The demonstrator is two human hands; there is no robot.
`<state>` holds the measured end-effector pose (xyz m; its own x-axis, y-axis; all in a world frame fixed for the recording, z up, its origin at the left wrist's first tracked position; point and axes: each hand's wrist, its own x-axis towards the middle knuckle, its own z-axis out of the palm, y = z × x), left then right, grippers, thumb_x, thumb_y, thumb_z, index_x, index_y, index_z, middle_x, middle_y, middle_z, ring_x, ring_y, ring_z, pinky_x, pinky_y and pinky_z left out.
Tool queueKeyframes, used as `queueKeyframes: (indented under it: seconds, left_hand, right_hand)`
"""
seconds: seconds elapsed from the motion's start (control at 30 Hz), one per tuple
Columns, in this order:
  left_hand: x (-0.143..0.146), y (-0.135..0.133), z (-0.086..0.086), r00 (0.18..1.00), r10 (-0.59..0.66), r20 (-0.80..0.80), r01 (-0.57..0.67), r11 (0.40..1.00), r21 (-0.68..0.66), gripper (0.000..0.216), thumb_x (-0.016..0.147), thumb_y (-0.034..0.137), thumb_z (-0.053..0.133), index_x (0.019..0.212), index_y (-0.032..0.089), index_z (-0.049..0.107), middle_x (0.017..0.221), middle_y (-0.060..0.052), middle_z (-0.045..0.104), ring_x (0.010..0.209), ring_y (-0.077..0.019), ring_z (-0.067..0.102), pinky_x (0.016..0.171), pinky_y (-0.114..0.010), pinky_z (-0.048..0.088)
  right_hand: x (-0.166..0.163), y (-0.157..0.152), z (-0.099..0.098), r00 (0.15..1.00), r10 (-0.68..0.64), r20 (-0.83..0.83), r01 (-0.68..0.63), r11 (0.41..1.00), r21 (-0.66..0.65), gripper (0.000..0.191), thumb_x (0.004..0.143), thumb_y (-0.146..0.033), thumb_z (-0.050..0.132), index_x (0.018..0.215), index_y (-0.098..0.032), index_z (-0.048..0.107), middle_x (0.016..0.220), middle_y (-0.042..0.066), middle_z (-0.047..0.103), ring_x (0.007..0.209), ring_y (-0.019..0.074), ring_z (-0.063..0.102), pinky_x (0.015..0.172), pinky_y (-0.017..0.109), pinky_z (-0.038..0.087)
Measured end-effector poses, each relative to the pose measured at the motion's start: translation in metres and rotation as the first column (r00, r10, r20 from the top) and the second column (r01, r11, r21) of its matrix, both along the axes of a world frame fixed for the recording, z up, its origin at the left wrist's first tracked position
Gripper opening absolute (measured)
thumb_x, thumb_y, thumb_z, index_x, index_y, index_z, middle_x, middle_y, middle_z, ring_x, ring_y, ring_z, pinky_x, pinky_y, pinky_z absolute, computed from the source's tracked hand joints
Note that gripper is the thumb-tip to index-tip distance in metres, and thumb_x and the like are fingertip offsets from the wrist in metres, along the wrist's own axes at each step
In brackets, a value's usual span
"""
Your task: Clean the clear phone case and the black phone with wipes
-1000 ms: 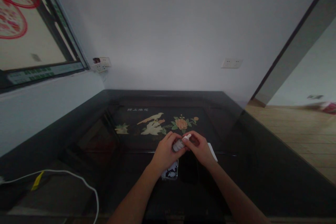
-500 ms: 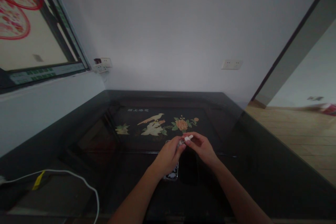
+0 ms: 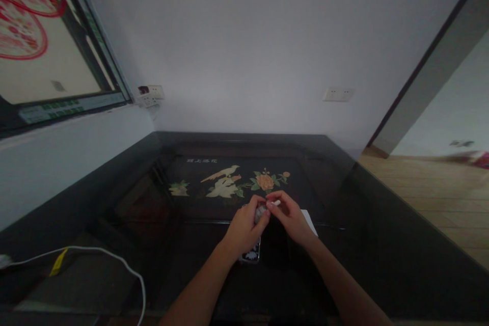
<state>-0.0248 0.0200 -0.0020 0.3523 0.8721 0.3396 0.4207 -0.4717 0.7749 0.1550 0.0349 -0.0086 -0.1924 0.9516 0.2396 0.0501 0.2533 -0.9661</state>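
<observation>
The left hand [image 3: 244,225] has its grip clamped round a small bottle [image 3: 260,212], over the dark surface [image 3: 367,265]; the right hand [image 3: 289,218] pinches, seemingly, in dim light, its white top [image 3: 277,203]; a patterned rectangular object [image 3: 251,255] lies partly hidden by the left hand.

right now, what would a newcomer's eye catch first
Probably the left hand around a small bottle and the right hand at its white top, low in the middle. Just beyond is the bird-and-flower picture on the dark table; red round designs stand out upper left.
</observation>
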Motion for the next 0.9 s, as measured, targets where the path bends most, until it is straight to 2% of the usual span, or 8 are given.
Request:
queueKeyframes:
  seconds: [0.13,0.23,0.33,0.43,0.5,0.6,0.77,0.9]
  left_hand:
    - [-0.0007,0.0011,0.0005,0.999,0.038,0.027,-0.038,0.999,-0.004,0.020,0.101,0.034,0.048,0.118,0.025,0.055,0.108,-0.005,0.072,0.095,-0.0205,0.068,0.083,-0.029,0.049]
    - [-0.0005,0.0014,0.0010,0.999,0.043,0.022,-0.043,0.999,-0.010,0.020,0.101,0.036,0.049,0.116,0.026,0.055,0.109,-0.005,0.071,0.098,-0.0210,0.068,0.084,-0.029,0.048]
    - [-0.0002,0.0013,0.0015,0.999,0.041,0.012,-0.041,0.999,-0.006,0.019,0.101,0.037,0.048,0.114,0.025,0.056,0.105,-0.004,0.071,0.094,-0.0203,0.068,0.081,-0.028,0.048]
    - [0.0000,0.0010,0.0016,0.999,0.045,-0.008,-0.045,0.999,0.003,0.019,0.102,0.037,0.047,0.110,0.024,0.057,0.097,-0.004,0.070,0.086,-0.0192,0.067,0.076,-0.027,0.047]
    - [-0.0001,0.0010,0.0015,0.999,0.046,-0.017,-0.046,0.999,0.006,0.019,0.102,0.038,0.046,0.109,0.024,0.057,0.094,-0.003,0.070,0.084,-0.0186,0.066,0.075,-0.027,0.046]
    - [-0.0003,0.0015,0.0011,0.999,0.050,-0.019,-0.050,0.999,0.000,0.019,0.102,0.038,0.046,0.110,0.025,0.057,0.096,-0.003,0.070,0.086,-0.0187,0.066,0.076,-0.027,0.046]
    - [-0.0004,0.0019,0.0009,0.998,0.056,-0.008,-0.056,0.998,-0.010,0.019,0.102,0.038,0.045,0.112,0.025,0.056,0.103,-0.004,0.070,0.092,-0.0198,0.066,0.080,-0.028,0.046]
    - [0.0001,0.0007,0.0022,0.998,0.047,-0.029,-0.047,0.999,-0.005,0.017,0.101,0.037,0.047,0.107,0.025,0.058,0.096,-0.002,0.070,0.085,-0.0188,0.066,0.076,-0.027,0.046]
  right_hand:
    - [0.0038,-0.0002,0.0002,0.994,0.067,-0.083,-0.069,0.997,-0.023,0.034,0.089,-0.041,0.072,0.118,-0.026,0.063,0.115,0.007,0.071,0.116,0.0244,0.065,0.104,0.041,0.050]
    - [0.0024,-0.0014,-0.0012,0.993,0.070,-0.095,-0.069,0.998,0.012,0.035,0.090,-0.041,0.071,0.121,-0.027,0.062,0.121,0.008,0.069,0.121,0.0252,0.063,0.103,0.041,0.051]
    - [-0.0016,-0.0018,-0.0047,0.999,0.022,-0.032,-0.021,0.999,0.026,0.037,0.089,-0.044,0.070,0.122,-0.028,0.061,0.118,0.006,0.067,0.110,0.0237,0.065,0.090,0.036,0.055]
    - [-0.0035,-0.0017,-0.0068,0.997,-0.034,0.074,0.033,0.999,0.011,0.029,0.094,-0.049,0.063,0.112,-0.026,0.062,0.097,0.002,0.067,0.086,0.0207,0.066,0.075,0.032,0.054]
    - [-0.0033,-0.0020,-0.0061,0.991,-0.048,0.128,0.044,0.999,0.030,0.027,0.097,-0.051,0.058,0.105,-0.025,0.063,0.089,0.001,0.065,0.079,0.0198,0.064,0.071,0.031,0.053]
    - [-0.0025,-0.0031,-0.0027,0.988,-0.041,0.149,0.033,0.998,0.057,0.027,0.097,-0.050,0.057,0.104,-0.025,0.064,0.092,0.002,0.066,0.084,0.0212,0.064,0.074,0.031,0.052]
    - [-0.0018,-0.0041,-0.0008,0.999,0.009,0.038,-0.011,0.999,0.036,0.031,0.096,-0.047,0.060,0.120,-0.027,0.062,0.112,0.006,0.067,0.099,0.0232,0.065,0.081,0.033,0.053]
    - [-0.0008,-0.0016,-0.0047,0.998,-0.065,0.024,0.064,0.997,0.036,0.032,0.097,-0.052,0.057,0.115,-0.026,0.060,0.108,0.005,0.066,0.089,0.0204,0.064,0.076,0.031,0.052]
